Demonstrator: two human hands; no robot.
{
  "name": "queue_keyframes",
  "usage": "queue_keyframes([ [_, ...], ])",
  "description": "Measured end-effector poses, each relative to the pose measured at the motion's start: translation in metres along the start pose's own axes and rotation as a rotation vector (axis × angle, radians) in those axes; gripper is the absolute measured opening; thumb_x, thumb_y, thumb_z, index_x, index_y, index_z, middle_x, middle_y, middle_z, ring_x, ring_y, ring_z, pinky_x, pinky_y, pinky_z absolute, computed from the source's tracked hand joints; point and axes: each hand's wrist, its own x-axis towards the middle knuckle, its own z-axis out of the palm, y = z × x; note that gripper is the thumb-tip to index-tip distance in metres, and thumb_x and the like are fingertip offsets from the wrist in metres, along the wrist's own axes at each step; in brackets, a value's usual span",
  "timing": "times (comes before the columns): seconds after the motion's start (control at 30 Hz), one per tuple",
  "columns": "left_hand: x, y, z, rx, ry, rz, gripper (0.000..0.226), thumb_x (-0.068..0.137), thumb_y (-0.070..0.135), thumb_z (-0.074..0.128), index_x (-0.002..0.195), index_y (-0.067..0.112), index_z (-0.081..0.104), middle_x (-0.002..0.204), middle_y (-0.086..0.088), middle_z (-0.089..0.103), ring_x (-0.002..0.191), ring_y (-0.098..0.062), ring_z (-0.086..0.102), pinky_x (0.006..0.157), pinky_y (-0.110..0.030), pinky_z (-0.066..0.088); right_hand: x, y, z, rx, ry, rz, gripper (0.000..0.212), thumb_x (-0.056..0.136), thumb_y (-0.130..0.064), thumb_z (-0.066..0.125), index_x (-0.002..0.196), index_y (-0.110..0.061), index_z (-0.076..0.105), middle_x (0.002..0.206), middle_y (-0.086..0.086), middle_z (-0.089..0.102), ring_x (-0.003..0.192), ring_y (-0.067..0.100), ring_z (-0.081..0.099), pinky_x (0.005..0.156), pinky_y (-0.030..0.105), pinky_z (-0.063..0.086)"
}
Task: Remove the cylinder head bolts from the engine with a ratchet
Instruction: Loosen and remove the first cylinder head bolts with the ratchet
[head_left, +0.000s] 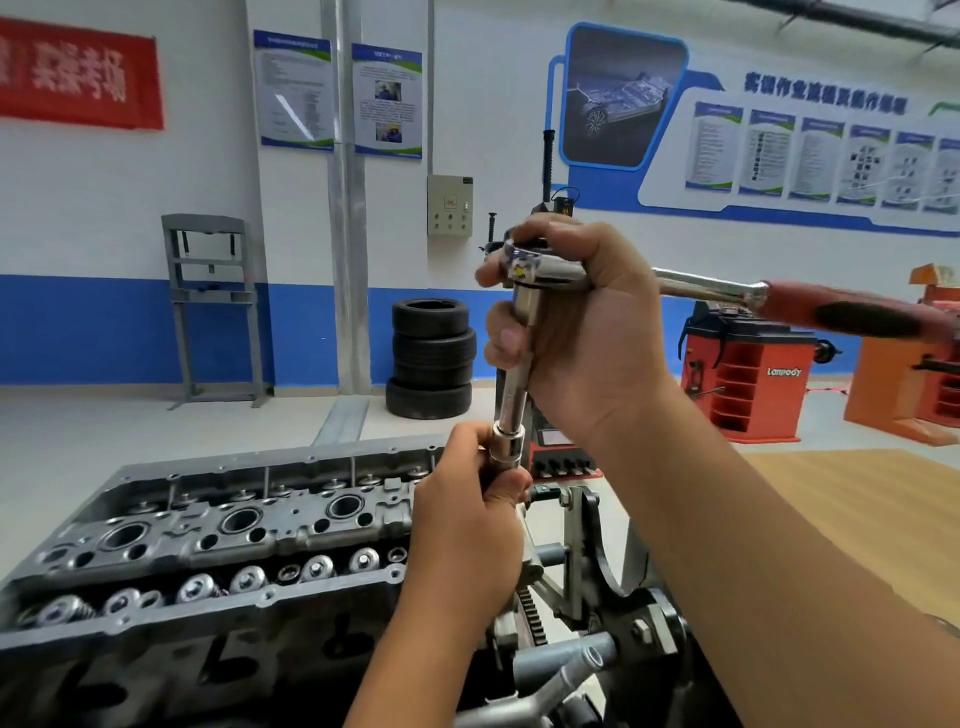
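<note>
the chrome ratchet with the red and black handle (727, 299) is held up in the air above the grey aluminium cylinder head (218, 525), well apart from any bolt hole; from its head a long polished steel extension bar (522, 358) hangs down to a short chrome socket (508, 441); the tool appears to be in assembly or adjustment rather than seated on a bolt, though this is only a judgement.

the main risk is judged to be a loose joint; if the socket is not pushed fully home on the extension, it could drop onto the cylinder head or slip off a bolt under load; a tilted extension would also let the socket ride off the bolt head and round it; the long handle, which sticks out to the right unsupported, could swing if the upper hold is relaxed.

the right hand (582, 332) is wrapped around the ratchet head and the upper extension, with fingers curled tightly on the metal; the left hand (467, 525) is closed around the lower end, with fingertips pinching the socket just beneath its collar; whether a bolt is carried inside the socket cannot be told, since the lower end is hidden by the left hand; the cylinder head bolts themselves cannot be picked out with certainty among the openings of the head.
</note>
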Motion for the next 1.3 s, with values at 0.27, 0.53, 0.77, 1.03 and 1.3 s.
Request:
queue_keyframes([
  [0.27,-0.003,0.0,0.001,0.03,0.023,0.12,0.026,0.102,0.016,0.06,0.096,0.041,0.055,0.082,0.014,0.065,0.071,-0.008,0.059,0.061,-0.02,0.042,0.004,0.007,0.014,-0.207,-0.01,-0.177,0.011,0.082,-0.017,0.055,0.085,-0.008,0.059,0.077,0.017,0.059,0.04,0.024,0.044,0.045,0.027,0.035],
  [0.53,0.0,0.003,0.009,-0.017,0.07,0.096,0.042,0.104,0.004,0.051,0.112,0.045,0.055,0.08,0.011,0.065,0.075,-0.018,0.064,0.07,-0.046,0.056,-0.004,0.004,0.001,-0.043,0.022,-0.079,0.012,0.086,-0.023,0.058,0.092,-0.013,0.06,0.084,0.013,0.064,0.048,0.022,0.044,0.053,0.029,0.033],
  [0.77,-0.001,0.001,0.004,-0.089,0.084,0.07,0.037,0.103,0.011,0.058,0.105,0.047,0.055,0.086,0.014,0.069,0.073,-0.01,0.065,0.06,-0.023,0.053,0.009,0.007,0.015,-0.13,-0.077,-0.027,0.009,0.079,-0.019,0.057,0.084,-0.013,0.062,0.078,0.013,0.06,0.039,0.019,0.04,0.047,0.024,0.025],
  [1.03,0.0,0.0,-0.001,-0.131,0.051,-0.021,0.038,0.095,0.003,0.068,0.095,0.041,0.061,0.087,0.015,0.075,0.084,-0.007,0.072,0.078,-0.027,0.057,0.002,0.008,0.0,-0.003,0.037,-0.046,0.013,0.087,-0.027,0.057,0.092,-0.015,0.058,0.084,0.013,0.064,0.046,0.021,0.042,0.053,0.028,0.028],
  [1.3,0.001,0.001,-0.004,0.01,-0.003,0.06,0.025,0.097,0.01,0.068,0.093,0.033,0.058,0.082,0.016,0.065,0.079,-0.001,0.06,0.067,-0.01,0.042,0.019,-0.002,-0.005,0.149,-0.226,0.18,0.013,0.081,-0.028,0.047,0.086,-0.019,0.055,0.073,0.006,0.058,0.036,0.013,0.031,0.052,0.019,0.019],
])
